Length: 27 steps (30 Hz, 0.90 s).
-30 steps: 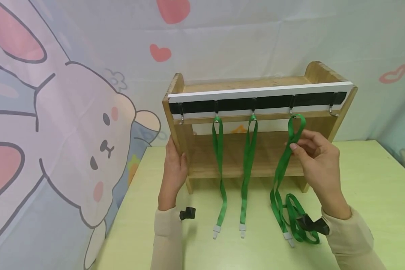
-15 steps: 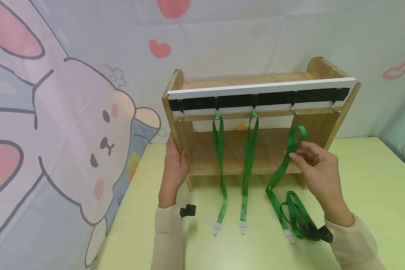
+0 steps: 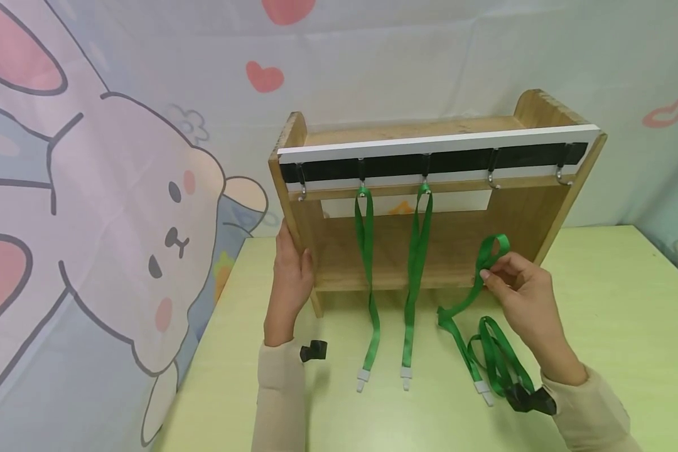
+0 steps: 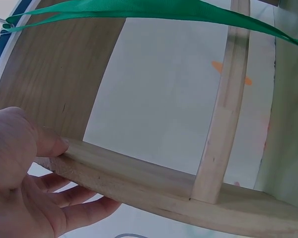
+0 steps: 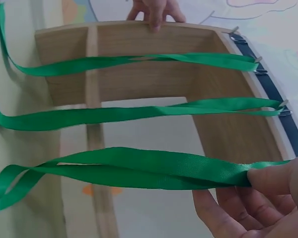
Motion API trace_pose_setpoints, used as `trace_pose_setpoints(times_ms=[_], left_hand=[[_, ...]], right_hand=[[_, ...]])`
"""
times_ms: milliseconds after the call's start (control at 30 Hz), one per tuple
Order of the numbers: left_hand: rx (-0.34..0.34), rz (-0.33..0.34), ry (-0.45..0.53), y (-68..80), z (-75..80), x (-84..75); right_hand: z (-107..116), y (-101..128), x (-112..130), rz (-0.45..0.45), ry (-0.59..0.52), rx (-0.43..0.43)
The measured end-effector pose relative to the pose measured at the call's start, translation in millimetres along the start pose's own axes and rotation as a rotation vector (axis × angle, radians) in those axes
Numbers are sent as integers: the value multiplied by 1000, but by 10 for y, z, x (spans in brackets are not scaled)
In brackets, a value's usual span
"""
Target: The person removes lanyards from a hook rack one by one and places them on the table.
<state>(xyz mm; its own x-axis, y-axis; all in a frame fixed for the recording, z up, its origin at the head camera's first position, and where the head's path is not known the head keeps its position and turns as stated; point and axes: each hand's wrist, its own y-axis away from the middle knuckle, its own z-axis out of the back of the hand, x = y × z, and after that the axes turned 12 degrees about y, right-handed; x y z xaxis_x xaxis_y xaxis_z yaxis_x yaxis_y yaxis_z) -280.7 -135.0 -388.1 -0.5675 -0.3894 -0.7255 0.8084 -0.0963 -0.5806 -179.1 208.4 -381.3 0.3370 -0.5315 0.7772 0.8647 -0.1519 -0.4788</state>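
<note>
My left hand (image 3: 290, 282) grips the left side panel of a small wooden shelf (image 3: 339, 251), thumb on its inner side and fingers outside, as the left wrist view shows. Between thumb and fingers my right hand (image 3: 522, 295) pinches a green lanyard (image 5: 139, 181) just below its small top loop. That loop stands below the hook row, off any hook, and the strap runs down to a white clip (image 3: 484, 392) at the table. Two more green lanyards, a left one (image 3: 368, 257) and a middle one (image 3: 412, 282), hang from hooks with their clips down at the front.
Another green lanyard (image 3: 508, 351) lies bunched on the pale green table (image 3: 627, 326) near my right wrist. Across the shelf top runs a white board with a black strip (image 3: 395, 166). Bare hooks are at far left, right of middle (image 3: 493, 181) and far right. A printed cloth backdrop stands behind.
My right hand has drawn the lanyard down and slightly left, away from the hook right of middle, and its strap now sags and bends more. The left hand stays on the shelf.
</note>
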Motion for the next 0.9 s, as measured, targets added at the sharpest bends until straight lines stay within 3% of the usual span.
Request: trace_pose_setpoints(times_ms=[367,667,900], left_hand=[[4,19,-6,-15,0,-1],[9,33,-2,-11,-7,19],[7,15,-3,7,-4,20]], right_hand=[[-78,131,-203,-31,-112,131],[-141,216,-311,-51,-19,214],[-194,297,-387,-83,-43,300]])
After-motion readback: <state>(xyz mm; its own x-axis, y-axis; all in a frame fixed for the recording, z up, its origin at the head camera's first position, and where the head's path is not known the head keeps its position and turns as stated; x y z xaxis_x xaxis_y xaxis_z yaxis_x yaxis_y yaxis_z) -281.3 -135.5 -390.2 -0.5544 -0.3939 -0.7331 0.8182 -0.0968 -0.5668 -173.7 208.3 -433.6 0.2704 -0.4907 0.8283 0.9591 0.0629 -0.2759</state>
